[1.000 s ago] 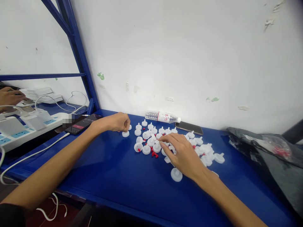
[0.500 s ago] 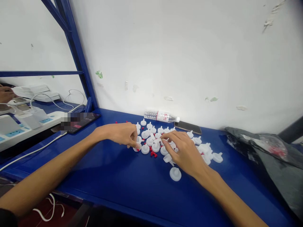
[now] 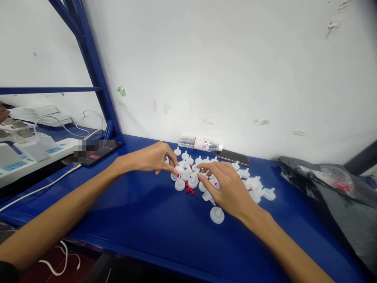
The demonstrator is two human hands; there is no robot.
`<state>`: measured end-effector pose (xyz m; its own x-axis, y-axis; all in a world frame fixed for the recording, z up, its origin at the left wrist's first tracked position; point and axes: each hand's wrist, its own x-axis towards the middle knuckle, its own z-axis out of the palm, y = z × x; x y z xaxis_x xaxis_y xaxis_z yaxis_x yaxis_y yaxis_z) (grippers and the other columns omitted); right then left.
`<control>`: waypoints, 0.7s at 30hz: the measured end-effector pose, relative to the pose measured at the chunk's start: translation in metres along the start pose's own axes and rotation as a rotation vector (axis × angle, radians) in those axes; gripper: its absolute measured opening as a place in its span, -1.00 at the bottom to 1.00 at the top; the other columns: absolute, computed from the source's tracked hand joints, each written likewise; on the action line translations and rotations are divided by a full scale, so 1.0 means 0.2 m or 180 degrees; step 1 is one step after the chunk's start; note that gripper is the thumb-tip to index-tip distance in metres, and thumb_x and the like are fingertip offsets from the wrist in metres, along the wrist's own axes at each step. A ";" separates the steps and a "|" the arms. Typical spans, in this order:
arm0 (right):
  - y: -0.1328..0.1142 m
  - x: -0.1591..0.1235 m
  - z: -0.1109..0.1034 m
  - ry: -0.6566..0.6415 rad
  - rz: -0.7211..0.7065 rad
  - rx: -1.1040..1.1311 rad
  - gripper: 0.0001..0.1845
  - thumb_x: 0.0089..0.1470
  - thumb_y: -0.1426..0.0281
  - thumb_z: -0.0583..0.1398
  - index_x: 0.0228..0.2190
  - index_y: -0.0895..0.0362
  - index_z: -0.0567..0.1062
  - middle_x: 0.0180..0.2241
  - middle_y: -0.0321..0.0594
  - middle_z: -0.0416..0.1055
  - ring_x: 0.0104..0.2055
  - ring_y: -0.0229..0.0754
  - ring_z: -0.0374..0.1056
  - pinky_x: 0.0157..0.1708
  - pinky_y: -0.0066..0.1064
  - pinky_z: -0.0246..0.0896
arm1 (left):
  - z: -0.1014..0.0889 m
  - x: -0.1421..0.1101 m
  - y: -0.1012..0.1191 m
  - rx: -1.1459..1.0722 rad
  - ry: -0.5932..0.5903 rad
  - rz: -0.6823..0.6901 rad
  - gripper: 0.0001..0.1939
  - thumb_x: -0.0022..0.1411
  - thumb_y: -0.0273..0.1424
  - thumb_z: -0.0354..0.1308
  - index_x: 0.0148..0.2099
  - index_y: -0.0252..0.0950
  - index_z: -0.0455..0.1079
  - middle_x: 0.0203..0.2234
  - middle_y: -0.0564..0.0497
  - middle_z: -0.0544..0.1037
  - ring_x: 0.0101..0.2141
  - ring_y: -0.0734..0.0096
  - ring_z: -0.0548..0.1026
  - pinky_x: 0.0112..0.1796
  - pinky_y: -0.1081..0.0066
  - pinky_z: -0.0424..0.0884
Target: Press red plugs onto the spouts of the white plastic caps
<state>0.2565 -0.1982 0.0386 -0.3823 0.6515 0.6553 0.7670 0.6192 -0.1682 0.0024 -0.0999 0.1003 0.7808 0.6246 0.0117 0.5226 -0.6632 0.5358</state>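
Note:
My left hand (image 3: 160, 158) reaches in from the left, thumb and fingers pinched together at the pile's left side. What they grip is too small to make out; a bit of red shows close by the fingertips. Against them lies a white spouted cap (image 3: 183, 173), a round disc with a narrow spout. My right hand (image 3: 225, 184) curls over the middle of the pile, thumb and forefinger closed on a white cap's spout, partly hidden by the fingers. Small red plugs (image 3: 190, 191) lie among the white caps. One loose white cap (image 3: 217, 215) sits nearer me.
A clear plastic bottle (image 3: 200, 144) lies by the wall, beside a dark phone (image 3: 232, 157). At left are another phone (image 3: 101, 151) with a cable and a white power strip (image 3: 38, 155). A dark plastic bag (image 3: 338, 204) covers the right side of the blue table (image 3: 147, 232).
My left hand has lifted from the pile's left edge and moved right, toward my right hand. My right hand has stayed nearly in place. The view has shifted slightly.

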 end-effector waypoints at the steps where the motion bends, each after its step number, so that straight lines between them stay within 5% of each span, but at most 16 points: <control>1: 0.00 0.00 0.00 -0.0023 0.0007 -0.0010 -0.75 0.32 0.37 0.20 0.02 0.08 0.46 -0.19 -0.18 0.57 -0.14 -0.09 0.46 0.00 -0.17 0.20 | 0.02 0.01 0.00 -0.0013 0.0120 0.0071 -0.73 0.16 -0.18 0.39 -0.22 -0.28 0.66 -0.52 0.03 0.65 -0.71 0.57 0.43 -0.57 0.52 0.33; 7: 0.00 -0.01 0.02 -0.0191 -0.0188 0.0013 -0.50 0.32 0.28 0.22 0.23 0.01 0.30 -0.13 -0.21 0.58 -0.12 -0.08 0.46 0.02 -0.18 0.21 | 0.13 0.03 0.04 -0.0263 0.0631 0.0406 -0.72 0.17 -0.21 0.40 -0.19 -0.34 0.64 -0.57 0.02 0.61 -0.63 0.50 0.51 -0.52 0.53 0.37; 12: -0.01 0.00 0.02 0.0021 -0.0413 0.0042 -0.67 0.33 0.31 0.20 0.09 0.10 0.45 -0.26 -0.21 0.61 -0.25 -0.11 0.48 -0.06 -0.24 0.22 | 0.21 0.04 0.07 -0.0544 0.0504 0.0352 -0.67 0.21 -0.14 0.36 -0.23 -0.34 0.62 -0.62 0.04 0.58 -0.64 0.48 0.51 -0.58 0.54 0.31; 16: 0.01 0.00 0.00 0.0234 -0.0584 0.0043 -0.73 0.32 0.37 0.22 0.04 0.10 0.49 -0.25 -0.24 0.63 -0.25 -0.12 0.47 -0.06 -0.25 0.21 | 0.14 0.03 0.07 -0.0545 0.0138 0.0137 -0.64 0.23 -0.09 0.31 -0.15 -0.28 0.62 -0.59 0.05 0.59 -0.65 0.51 0.48 -0.60 0.55 0.29; 21: 0.02 0.00 -0.01 0.0217 -0.0626 -0.0015 -0.79 0.33 0.41 0.21 -0.03 0.11 0.52 -0.21 -0.24 0.64 -0.23 -0.12 0.48 -0.05 -0.22 0.22 | 0.05 0.00 -0.01 -0.0380 -0.1037 -0.0198 -0.79 0.14 -0.22 0.38 -0.31 -0.27 0.60 -0.50 0.03 0.65 -0.63 0.51 0.48 -0.57 0.55 0.36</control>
<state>0.2598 -0.1969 0.0399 -0.4892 0.4871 0.7234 0.6835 0.7294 -0.0289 0.0043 -0.1031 0.0919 0.8270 0.4852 -0.2839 0.5439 -0.5631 0.6222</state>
